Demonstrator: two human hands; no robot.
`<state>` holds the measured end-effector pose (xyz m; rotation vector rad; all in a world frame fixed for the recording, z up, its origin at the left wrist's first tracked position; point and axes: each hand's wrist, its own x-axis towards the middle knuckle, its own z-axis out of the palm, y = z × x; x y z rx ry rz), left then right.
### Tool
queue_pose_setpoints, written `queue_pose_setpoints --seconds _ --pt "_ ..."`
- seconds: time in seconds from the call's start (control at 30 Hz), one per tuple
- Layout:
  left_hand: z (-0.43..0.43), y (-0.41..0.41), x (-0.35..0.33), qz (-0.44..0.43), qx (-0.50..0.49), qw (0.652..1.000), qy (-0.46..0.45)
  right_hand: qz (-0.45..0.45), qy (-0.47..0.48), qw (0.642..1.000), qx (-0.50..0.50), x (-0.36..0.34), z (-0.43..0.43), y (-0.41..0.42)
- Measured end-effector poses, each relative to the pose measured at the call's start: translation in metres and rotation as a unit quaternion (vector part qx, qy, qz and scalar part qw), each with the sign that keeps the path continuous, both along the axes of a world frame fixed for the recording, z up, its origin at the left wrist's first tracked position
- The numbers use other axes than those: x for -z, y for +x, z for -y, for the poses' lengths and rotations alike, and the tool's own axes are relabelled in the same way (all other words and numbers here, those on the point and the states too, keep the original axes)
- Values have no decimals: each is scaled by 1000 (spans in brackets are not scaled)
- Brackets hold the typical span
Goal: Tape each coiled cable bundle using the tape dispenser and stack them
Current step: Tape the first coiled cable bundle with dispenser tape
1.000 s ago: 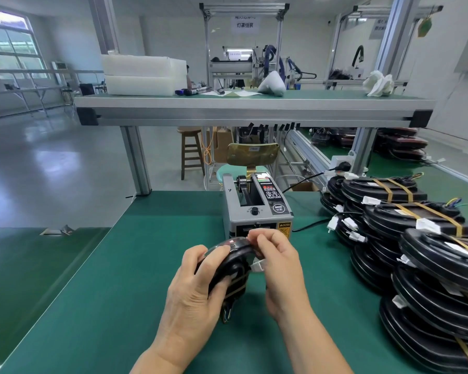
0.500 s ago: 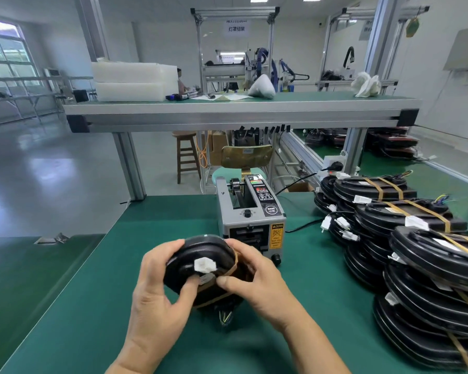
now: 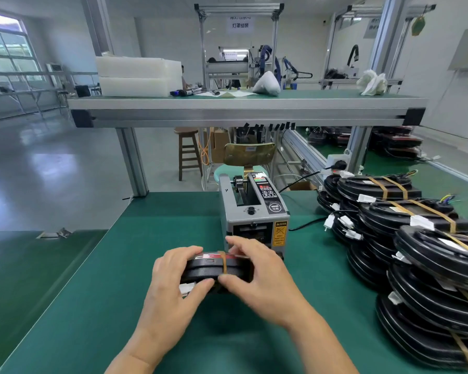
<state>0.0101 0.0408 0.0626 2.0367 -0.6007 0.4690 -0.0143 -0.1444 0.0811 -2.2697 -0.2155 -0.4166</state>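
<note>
While you hold the bundle [image 3: 208, 269] edge-on between both hands, it hangs low over the counter [image 3: 119, 265], just in front of the dispenser [image 3: 254, 211] and its slot. Whether it touches the mat, I cannot tell.

Your left hand [image 3: 173, 282] wraps the left end, with its fingers [image 3: 184, 252] curled over the top and the thumb underneath beside a white plug [image 3: 187, 288]. Your right hand [image 3: 257, 276] pinches at the middle, thumb pressed on the near edge where the tape [image 3: 223, 261] comes down and forefinger laid across the top. So both hands are closed on the coil.

Here is the line that matters. The bundle's long axis runs left to right across you, and the tape crosses it square, front to back. The stacks [image 3: 416, 238] lie well off to your right, so the right hand looks the nearer one for carrying it over. That is my read, not a certainty.

As for feel, the cable is black and smooth-jacketed, wound into a flat oval that should give a little under pressure. The tape is thin, tan and glossy. The mat is a dull green, and the dispenser is a grey metal box with a yellow caution label. The finished coils are banded the same tan, with white plugs poking out of their sides.
</note>
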Motion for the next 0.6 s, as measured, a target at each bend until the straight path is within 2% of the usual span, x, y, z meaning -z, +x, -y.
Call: queue_pose_setpoints --seconds 0.03,0.1,0.17,0.23,0.3,0.4,0.6 --pt "-1 -1 3 -9 0 1000 -17 4 55 998 3 -2 3 2" --pt "-4 -3 8 -46 1 997 -56 24 191 977 90 -6 11 11" --pt "-6 -5 11 -73 5 994 -77 -19 320 922 218 -1 22 24" --pt "-8 -6 13 -75 9 994 -80 -96 392 872 276 7 28 36" --pt "-9 -7 13 -75 7 994 -81 -135 420 849 291 12 29 46" --pt "-9 -7 14 -82 3 993 -82 -140 461 822 304 14 25 57" --pt "-10 -8 16 -66 -1 995 -69 -151 492 799 309 8 21 65"
